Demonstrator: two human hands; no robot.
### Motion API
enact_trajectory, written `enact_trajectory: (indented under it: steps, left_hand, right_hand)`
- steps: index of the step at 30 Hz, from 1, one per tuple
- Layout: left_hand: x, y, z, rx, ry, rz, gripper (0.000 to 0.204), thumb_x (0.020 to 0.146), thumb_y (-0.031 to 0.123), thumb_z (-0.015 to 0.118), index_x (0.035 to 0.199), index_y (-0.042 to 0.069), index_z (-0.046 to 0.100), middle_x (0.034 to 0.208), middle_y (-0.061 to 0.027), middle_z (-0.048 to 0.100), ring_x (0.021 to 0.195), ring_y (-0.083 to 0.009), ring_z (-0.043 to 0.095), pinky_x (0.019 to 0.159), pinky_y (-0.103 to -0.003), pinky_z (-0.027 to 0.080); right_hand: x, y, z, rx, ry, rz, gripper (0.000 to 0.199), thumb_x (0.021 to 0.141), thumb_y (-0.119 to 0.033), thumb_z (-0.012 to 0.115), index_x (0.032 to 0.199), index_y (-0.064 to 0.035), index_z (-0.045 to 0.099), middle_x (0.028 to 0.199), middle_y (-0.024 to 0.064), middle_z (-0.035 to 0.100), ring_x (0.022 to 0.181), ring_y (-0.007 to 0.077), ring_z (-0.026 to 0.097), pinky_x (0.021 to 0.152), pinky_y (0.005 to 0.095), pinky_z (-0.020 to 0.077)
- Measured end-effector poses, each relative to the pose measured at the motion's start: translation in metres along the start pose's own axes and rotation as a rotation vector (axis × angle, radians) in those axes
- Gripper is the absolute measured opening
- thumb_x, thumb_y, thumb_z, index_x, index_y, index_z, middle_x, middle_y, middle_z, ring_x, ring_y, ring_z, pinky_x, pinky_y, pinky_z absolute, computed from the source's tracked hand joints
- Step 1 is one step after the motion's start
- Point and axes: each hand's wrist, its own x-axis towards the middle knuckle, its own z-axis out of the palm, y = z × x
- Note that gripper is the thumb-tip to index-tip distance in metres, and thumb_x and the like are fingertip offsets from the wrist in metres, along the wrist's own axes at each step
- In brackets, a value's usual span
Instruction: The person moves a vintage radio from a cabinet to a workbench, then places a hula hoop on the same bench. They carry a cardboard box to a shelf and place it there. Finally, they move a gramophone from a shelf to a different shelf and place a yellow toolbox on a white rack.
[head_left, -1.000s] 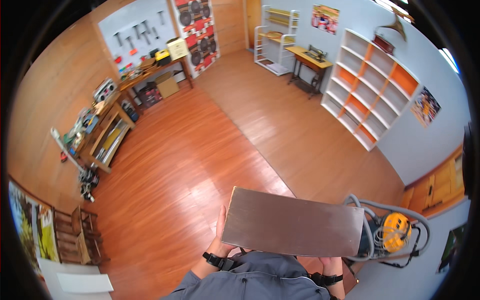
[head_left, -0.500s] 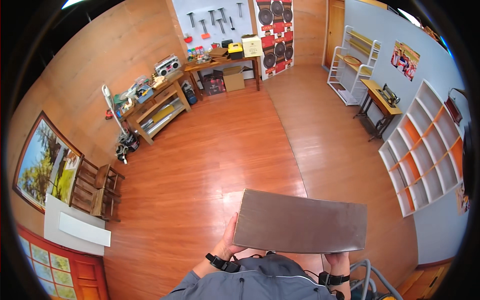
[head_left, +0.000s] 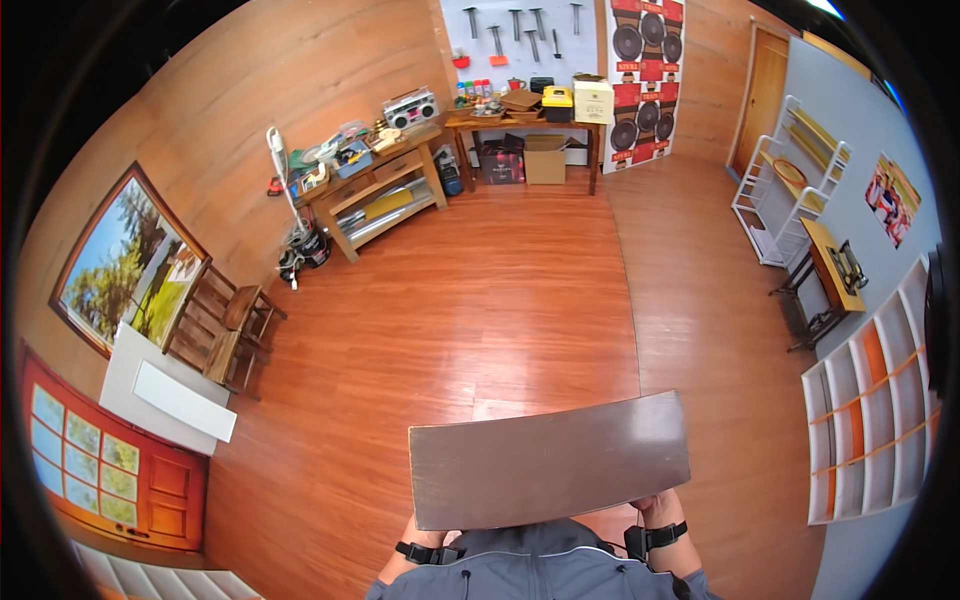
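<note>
A dark brown rectangular board [head_left: 550, 462] with a smooth, slightly shiny face is held in front of my body, its right end higher in the picture than its left. My left hand [head_left: 428, 537] grips it at the lower left corner, with the fingers mostly hidden underneath. At the lower right edge, my right hand [head_left: 655, 503] supports it from below, and its fingers are partly covered too. What lies beneath the board cannot be seen.
Wooden floor stretches ahead to a workbench [head_left: 385, 190] and a table [head_left: 525, 122] loaded with tools and boxes. Wooden chairs [head_left: 235, 320] line the left wall. To the right stand a white rack [head_left: 790, 190], a sewing machine table [head_left: 832, 262] and white shelving [head_left: 870, 410].
My view has swung left, so the room's furniture sits farther right in the picture. The board has shifted left and its right end has tilted up; both hands still hold it.
</note>
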Motion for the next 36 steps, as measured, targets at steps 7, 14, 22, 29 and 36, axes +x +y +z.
enact_trajectory:
  steps: [7,14,22,29,36]
  left_hand:
    - [0.127,0.045,0.013,-0.021,-0.048,-0.024,0.053,0.102,0.048,0.05,0.132,0.004,0.059,0.13,-0.0154,0.064,0.116,-0.0314,0.062,0.101,-0.05,0.051]
    - [0.274,0.126,0.094,-0.084,-0.11,-0.095,0.043,0.101,0.037,0.054,0.125,0.003,0.061,0.124,-0.0158,0.065,0.113,-0.0319,0.063,0.1,-0.05,0.052]
    - [0.419,0.242,0.143,0.024,-0.155,-0.034,0.051,0.101,0.045,0.054,0.131,0.003,0.058,0.131,-0.0143,0.064,0.118,-0.032,0.061,0.101,-0.05,0.052]
    - [0.492,0.29,0.209,0.074,-0.039,0.055,0.044,0.103,0.04,0.053,0.129,0.004,0.06,0.128,-0.012,0.065,0.115,-0.0306,0.062,0.098,-0.048,0.053]
    - [0.584,0.315,0.226,-0.001,0.018,0.171,0.046,0.104,0.04,0.053,0.132,0.004,0.058,0.13,-0.013,0.064,0.117,-0.0291,0.062,0.1,-0.047,0.053]
  right_hand:
    - [0.109,-0.024,0.012,0.126,0.028,0.136,0.041,0.101,-0.039,0.054,0.122,-0.0043,0.064,0.118,0.012,0.07,0.105,0.0296,0.069,0.086,0.0453,0.0602]
    - [0.233,-0.06,0.123,0.019,0.119,0.061,0.044,0.1,-0.04,0.056,0.126,-0.0058,0.062,0.124,0.0117,0.068,0.111,0.0319,0.066,0.094,0.0492,0.0564]
    - [0.399,-0.089,0.175,0.043,0.09,0.004,0.043,0.102,-0.039,0.053,0.129,-0.0061,0.061,0.127,0.0113,0.067,0.113,0.0312,0.064,0.095,0.0482,0.0552]
    - [0.511,-0.123,0.175,-0.007,-0.028,0.009,0.044,0.102,-0.039,0.054,0.128,-0.0048,0.062,0.125,0.0123,0.067,0.112,0.0295,0.065,0.096,0.0478,0.0551]
    - [0.635,-0.187,0.244,-0.003,-0.167,0.143,0.032,0.101,-0.028,0.06,0.123,-0.0054,0.066,0.115,0.0101,0.071,0.103,0.0243,0.068,0.086,0.0414,0.0579]
